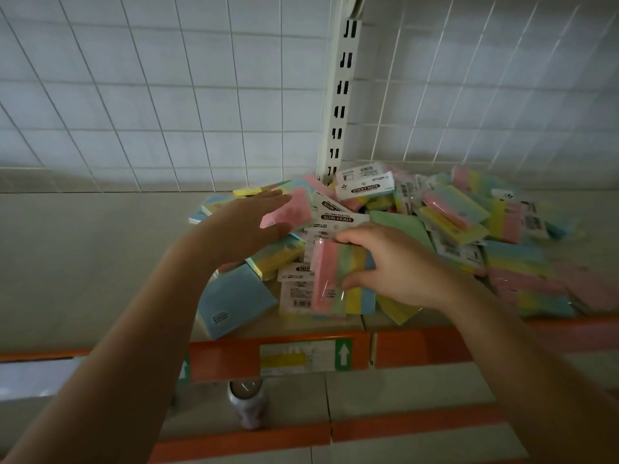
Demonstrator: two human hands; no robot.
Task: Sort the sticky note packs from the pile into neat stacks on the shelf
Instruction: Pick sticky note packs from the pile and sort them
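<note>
the right hand [395, 266] pinches a striped pack [338, 279] at the pile's [452, 222] front edge while the left hand [248, 226] hovers spread over it; best square it flat on the bare shelf [100, 262] to the left.

Dim, soft-focused, edges bowed wide-angle.

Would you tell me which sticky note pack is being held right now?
The striped pack in the right hand, lifted at the pile's front; the open left hand holds none.

White wire grid [167, 95], slotted upright [341, 88], bottle [248, 403] below (blurred).
</note>
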